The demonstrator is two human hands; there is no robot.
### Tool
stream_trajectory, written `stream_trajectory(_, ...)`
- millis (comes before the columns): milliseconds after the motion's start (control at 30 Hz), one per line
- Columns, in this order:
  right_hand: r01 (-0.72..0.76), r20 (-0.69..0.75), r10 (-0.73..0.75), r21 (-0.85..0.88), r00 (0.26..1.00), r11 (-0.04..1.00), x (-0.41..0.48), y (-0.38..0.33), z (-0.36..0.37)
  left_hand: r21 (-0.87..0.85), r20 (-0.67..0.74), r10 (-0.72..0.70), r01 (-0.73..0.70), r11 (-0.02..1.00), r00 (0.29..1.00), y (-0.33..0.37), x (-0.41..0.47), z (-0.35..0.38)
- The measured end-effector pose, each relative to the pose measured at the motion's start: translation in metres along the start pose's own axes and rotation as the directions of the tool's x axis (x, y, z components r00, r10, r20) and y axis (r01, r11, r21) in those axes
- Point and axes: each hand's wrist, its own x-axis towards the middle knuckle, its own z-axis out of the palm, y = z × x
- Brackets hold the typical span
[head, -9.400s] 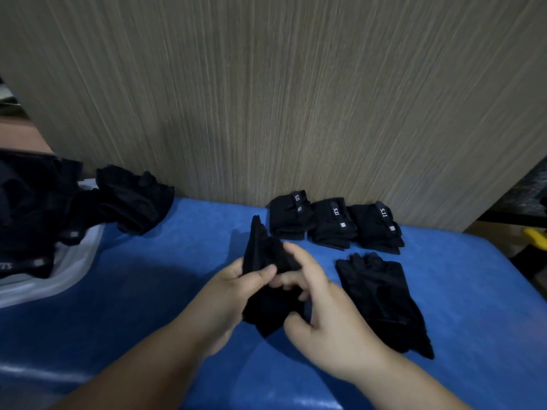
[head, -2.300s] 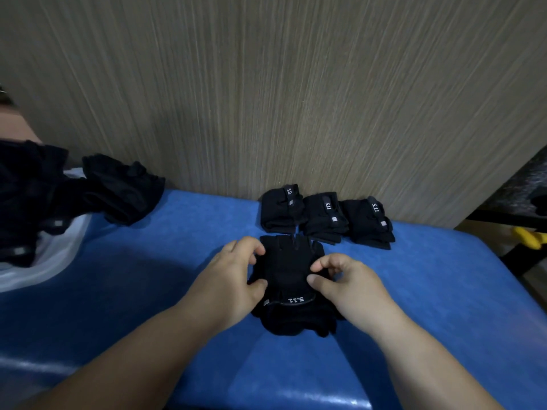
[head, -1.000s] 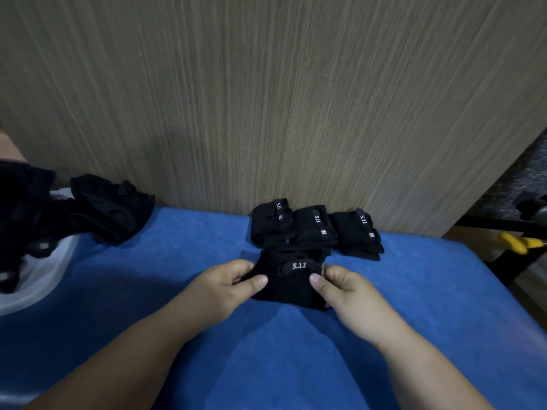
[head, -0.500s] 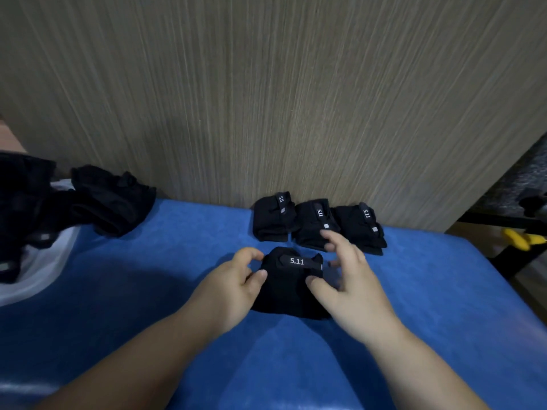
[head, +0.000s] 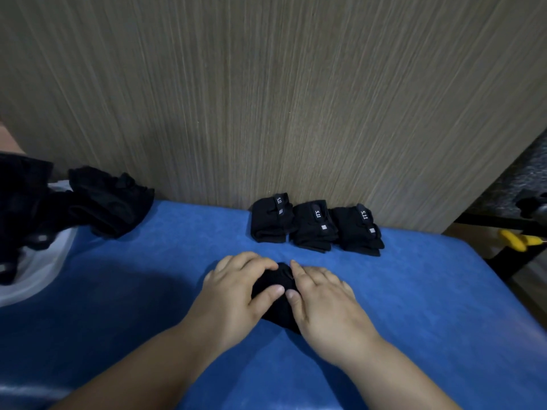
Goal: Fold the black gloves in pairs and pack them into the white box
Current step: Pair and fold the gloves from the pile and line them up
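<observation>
Black glove bundle (head: 276, 310): lying on blue table (head: 420, 291)
Left hand (head: 236, 294): pressing it, fingers flat
Right hand (head: 322, 300): pressing it, fingers flat

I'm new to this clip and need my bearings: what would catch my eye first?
At centre, the left hand and right hand press a black glove bundle onto the blue table. Behind them, three folded pairs sit in a row by the wood-grain wall. At far left, loose gloves lie heaped over the white box.
</observation>
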Motion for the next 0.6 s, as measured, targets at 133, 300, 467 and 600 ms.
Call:
stream_trajectory(133, -0.025, 0.034, 0.027, -0.040, 0.999, 0.999, 0.000, -0.003, -0.002, 0.098, 0.034, -0.056, 0.052, 0.994, 0.998, -0.004, 0.000, 0.005)
stream_trajectory(300, -0.046, 0.073, 0.050, -0.053, 0.996, 0.998, 0.000, -0.006, -0.010, 0.148, 0.070, -0.093, 0.082, 0.986, 0.993, -0.003, 0.000, 0.005)
stream_trajectory(467, -0.133, 0.073, 0.127, 0.086, 0.989, 0.987, 0.001, -0.004, -0.019, 0.197, 0.077, -0.192, 0.173, 0.965, 0.978, 0.002, -0.001, -0.003)
stream_trajectory(600, -0.249, 0.171, 0.213, 0.228, 0.962, 0.941, 0.000, -0.002, -0.025, 0.242, 0.079, -0.266, 0.240, 0.940, 0.961, 0.004, -0.003, -0.012)
